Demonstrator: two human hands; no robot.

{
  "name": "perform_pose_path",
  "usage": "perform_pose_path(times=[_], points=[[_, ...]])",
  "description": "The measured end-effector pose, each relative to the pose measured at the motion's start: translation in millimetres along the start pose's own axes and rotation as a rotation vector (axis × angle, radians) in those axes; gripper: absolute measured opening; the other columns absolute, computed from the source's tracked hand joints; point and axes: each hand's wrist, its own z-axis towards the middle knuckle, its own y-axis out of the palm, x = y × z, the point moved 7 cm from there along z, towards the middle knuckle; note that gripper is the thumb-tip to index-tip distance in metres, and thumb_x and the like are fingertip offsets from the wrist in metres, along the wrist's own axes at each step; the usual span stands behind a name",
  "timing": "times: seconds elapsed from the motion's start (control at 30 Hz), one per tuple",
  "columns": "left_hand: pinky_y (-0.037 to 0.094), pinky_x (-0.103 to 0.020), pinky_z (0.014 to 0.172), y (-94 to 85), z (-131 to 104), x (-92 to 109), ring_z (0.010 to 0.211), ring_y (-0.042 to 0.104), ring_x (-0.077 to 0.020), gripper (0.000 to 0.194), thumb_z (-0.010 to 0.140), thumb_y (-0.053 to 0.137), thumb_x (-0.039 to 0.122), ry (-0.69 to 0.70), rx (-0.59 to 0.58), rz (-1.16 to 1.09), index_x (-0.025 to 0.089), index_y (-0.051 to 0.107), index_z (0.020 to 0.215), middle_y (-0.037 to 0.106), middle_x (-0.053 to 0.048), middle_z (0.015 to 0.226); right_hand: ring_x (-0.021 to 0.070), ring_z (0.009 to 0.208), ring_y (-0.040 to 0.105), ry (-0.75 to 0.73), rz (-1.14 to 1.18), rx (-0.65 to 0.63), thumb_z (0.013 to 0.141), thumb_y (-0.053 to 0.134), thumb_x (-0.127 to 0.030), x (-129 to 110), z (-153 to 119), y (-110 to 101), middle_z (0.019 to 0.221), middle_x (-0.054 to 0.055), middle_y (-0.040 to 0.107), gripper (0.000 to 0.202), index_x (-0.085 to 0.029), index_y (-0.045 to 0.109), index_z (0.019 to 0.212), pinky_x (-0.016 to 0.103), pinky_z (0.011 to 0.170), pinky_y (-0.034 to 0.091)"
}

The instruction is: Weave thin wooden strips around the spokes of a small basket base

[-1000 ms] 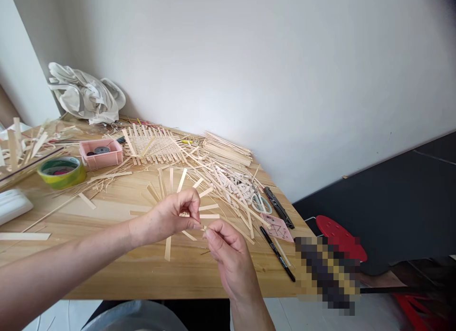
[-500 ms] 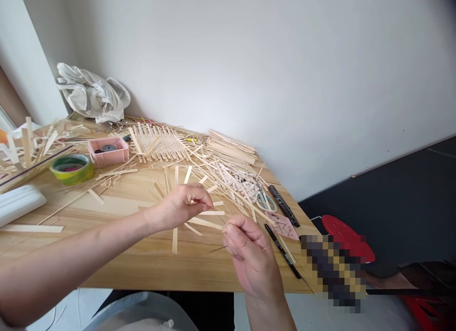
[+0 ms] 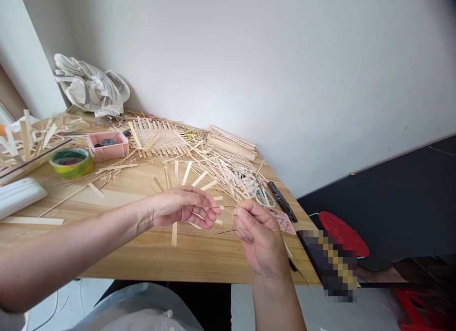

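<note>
The left hand (image 3: 188, 208) has spread its fingers; the right hand (image 3: 259, 232) pinches a thin strand (image 3: 227, 231); strips (image 3: 174, 233) are fanned out, ends loose.

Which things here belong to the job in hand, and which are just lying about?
Likely in the job:
- right hand, pinching a thin dark strand
- left hand, beside it
- fanned strips on the table

Apparently lying about:
- pink box
- tape roll
- white fabric bundle
- red seat
</note>
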Motion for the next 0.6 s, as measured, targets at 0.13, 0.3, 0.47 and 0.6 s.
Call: perform_pose_path(times=[0.13,0.3,0.47,0.6], points=[[0.046,-0.027,0.066,-2.2,2.2,-0.4,0.06,0.058,-0.0105,0.02,0.071,0.061,0.029,0.009,0.01,0.061,0.009,0.063,0.074,0.061,-0.004,0.067,0.0031,0.039,0.016,0.002,0.015,-0.007,0.073,0.057,-0.031,0.3,0.9,0.6,0.043,-0.009,0.021,0.02,-0.016,0.05,0.062,0.02,0.039,0.011],[0.041,-0.022,0.056,-3.0,0.5,-0.2,0.049,0.051,-0.0061,0.017,0.063,0.069,0.021,0.026,0.047,0.123,0.011,0.056,0.061,0.057,0.001,0.056,0.0036,0.041,0.017,0.003,-0.014,-0.002,0.075,0.056,-0.031,4.6,1.4,-1.7,0.045,-0.008,0.022,0.019,-0.016,0.049,0.063,0.02,0.041,0.013],[0.038,-0.02,0.057,7.1,-4.9,2.7,0.054,0.049,-0.0064,0.018,0.064,0.068,0.022,0.148,0.039,-0.099,0.013,0.053,0.062,0.053,0.002,0.057,0.0057,0.047,0.025,-0.092,-0.241,0.01,0.078,0.051,-0.031,8.1,-4.4,5.1,0.051,-0.006,0.03,0.02,-0.017,0.048,0.065,0.02,0.044,0.021],[0.037,-0.018,0.059,8.0,-5.7,3.1,0.058,0.047,-0.0054,0.019,0.064,0.069,0.023,0.264,0.179,-0.216,0.013,0.053,0.061,0.051,0.003,0.061,0.0079,0.05,0.035,-0.326,-0.601,0.038,0.081,0.045,-0.022,-0.1,-13.5,21.0,0.055,-0.003,0.041,0.013,-0.018,0.051,0.07,0.022,0.049,0.028]])
